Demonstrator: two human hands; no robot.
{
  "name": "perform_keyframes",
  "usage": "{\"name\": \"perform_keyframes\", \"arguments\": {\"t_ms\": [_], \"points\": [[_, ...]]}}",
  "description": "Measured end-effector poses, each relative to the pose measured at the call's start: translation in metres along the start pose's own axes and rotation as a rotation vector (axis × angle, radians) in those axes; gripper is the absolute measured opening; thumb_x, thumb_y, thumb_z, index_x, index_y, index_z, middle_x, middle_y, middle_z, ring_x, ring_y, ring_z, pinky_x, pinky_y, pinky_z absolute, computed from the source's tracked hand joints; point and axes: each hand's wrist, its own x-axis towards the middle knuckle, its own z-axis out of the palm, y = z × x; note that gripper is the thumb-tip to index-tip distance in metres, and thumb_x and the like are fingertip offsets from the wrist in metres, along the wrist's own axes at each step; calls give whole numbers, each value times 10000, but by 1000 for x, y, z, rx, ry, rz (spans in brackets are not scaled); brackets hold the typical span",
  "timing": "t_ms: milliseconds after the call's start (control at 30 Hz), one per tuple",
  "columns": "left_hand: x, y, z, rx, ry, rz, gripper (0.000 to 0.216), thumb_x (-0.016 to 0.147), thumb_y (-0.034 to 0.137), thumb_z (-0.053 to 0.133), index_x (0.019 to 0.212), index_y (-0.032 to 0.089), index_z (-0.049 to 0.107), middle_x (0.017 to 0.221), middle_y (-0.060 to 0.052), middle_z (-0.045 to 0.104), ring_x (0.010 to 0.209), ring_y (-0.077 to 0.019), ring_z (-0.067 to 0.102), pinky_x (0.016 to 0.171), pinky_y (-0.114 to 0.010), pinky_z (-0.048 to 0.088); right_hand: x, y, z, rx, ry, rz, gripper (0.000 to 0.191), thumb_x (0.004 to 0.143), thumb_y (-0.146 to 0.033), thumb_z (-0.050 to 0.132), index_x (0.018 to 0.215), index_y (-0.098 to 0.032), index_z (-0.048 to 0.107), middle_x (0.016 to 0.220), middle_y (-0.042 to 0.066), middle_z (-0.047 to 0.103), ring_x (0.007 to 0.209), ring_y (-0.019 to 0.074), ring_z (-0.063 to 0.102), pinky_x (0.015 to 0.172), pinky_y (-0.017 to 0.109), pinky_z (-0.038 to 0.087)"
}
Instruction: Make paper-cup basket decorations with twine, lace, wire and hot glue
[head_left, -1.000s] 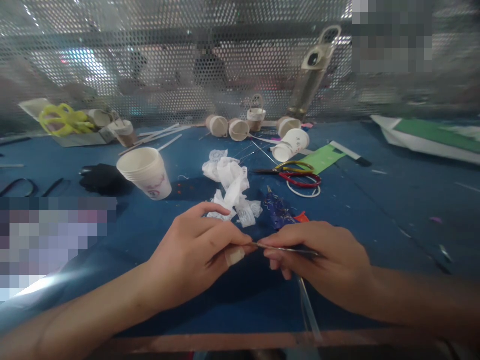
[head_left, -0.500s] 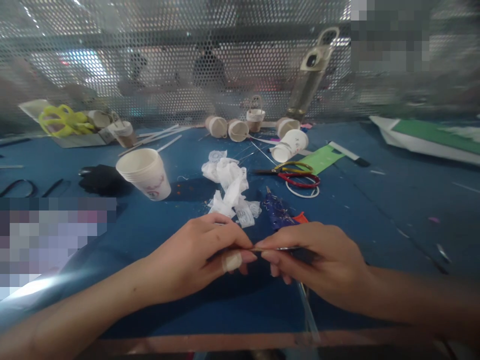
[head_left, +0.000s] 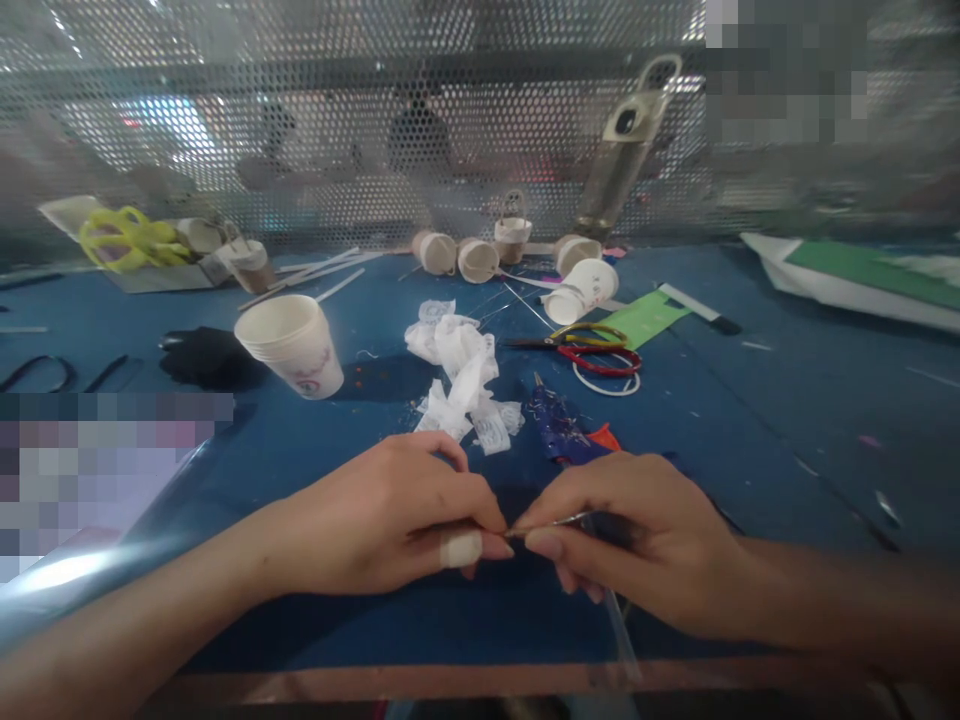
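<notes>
Between my two hands runs a thin wire [head_left: 564,520], brownish near the fingertips and shiny towards the right. My left hand [head_left: 405,515], with a pale bandage [head_left: 460,548] on its thumb, pinches one end. Close beside it, my right hand [head_left: 637,530] grips the wire between thumb and forefinger. Just beyond the right hand lies a blue glue gun [head_left: 559,425] strung with glue threads. A clear stick [head_left: 621,635] shows below that hand. Crumpled white lace ribbon [head_left: 461,365] is in front of the left hand.
A stack of paper cups [head_left: 292,345] stands at left, near a black bundle [head_left: 206,358]. Scissors [head_left: 592,345] lie on green paper [head_left: 645,318]. Small cup baskets [head_left: 512,238] and a water bottle [head_left: 619,160] line the perforated screen. A box [head_left: 169,275] holds yellow scissors [head_left: 127,240].
Both hands have come slightly lower with the wire, whose right part now slants upward. The left fingers have curled a little more; things on the table stay where they were.
</notes>
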Motion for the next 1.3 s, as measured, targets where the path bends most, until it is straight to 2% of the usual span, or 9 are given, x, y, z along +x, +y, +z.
{"name": "perform_keyframes", "arguments": {"t_ms": [167,300,467,733,833,933,1033,1200,1300], "points": [[-1,5,2,-87,33,-81,122,1010,257,580,930,195,649,788,42,739,666,-104,594,856,-268,459,0,0,-1,-181,35,-103,97,935,-203,655,904,-189,745,602,-31,737,464,80,651,467,160,481],[0,7,3,-179,127,-129,99,972,211,633,901,190,698,849,10,746,779,-117,647,786,-219,468,2,0,1,-108,85,-42,87,934,-203,667,902,-181,745,572,-38,729,426,67,639,437,137,474],[2,9,7,-254,262,-203,97,937,173,675,855,180,726,805,20,743,735,-95,651,725,-178,483,5,0,4,-38,177,15,133,942,-244,671,855,-168,736,544,-41,700,376,48,582,370,118,431],[1,11,13,-208,376,-278,69,902,200,724,833,198,721,774,62,740,673,-70,656,651,-151,477,3,0,2,-89,207,-55,93,943,-230,676,913,-167,737,583,-41,729,416,50,620,425,115,477],[1,10,15,-97,414,-221,58,905,192,719,848,198,705,760,52,741,673,-87,666,650,-175,489,3,0,2,-139,228,-70,70,933,-211,684,907,-173,738,579,-49,731,431,55,636,436,119,478],[1,8,18,176,473,-38,47,918,161,691,885,191,675,762,26,754,673,-119,662,738,-252,516,2,-1,3,-182,231,-74,63,919,-161,681,906,-176,741,567,-61,723,427,50,630,437,116,468],[2,6,18,246,460,-3,23,937,180,671,921,196,667,794,9,764,705,-137,670,773,-279,517,2,-1,3,-212,236,-81,90,910,-136,670,905,-184,745,569,-65,724,435,50,635,438,119,465],[2,7,13,-94,238,-174,113,984,206,612,896,203,682,770,38,744,721,-103,659,703,-189,479,4,-2,1,-220,222,-73,107,924,-157,658,883,-180,754,569,-58,725,419,48,626,420,122,451],[3,11,12,-222,213,-228,143,986,198,608,863,200,680,729,60,745,698,-82,661,709,-162,479,6,-1,-1,-218,180,-78,116,932,-157,652,903,-192,759,595,-61,741,439,51,646,438,123,465]]}}
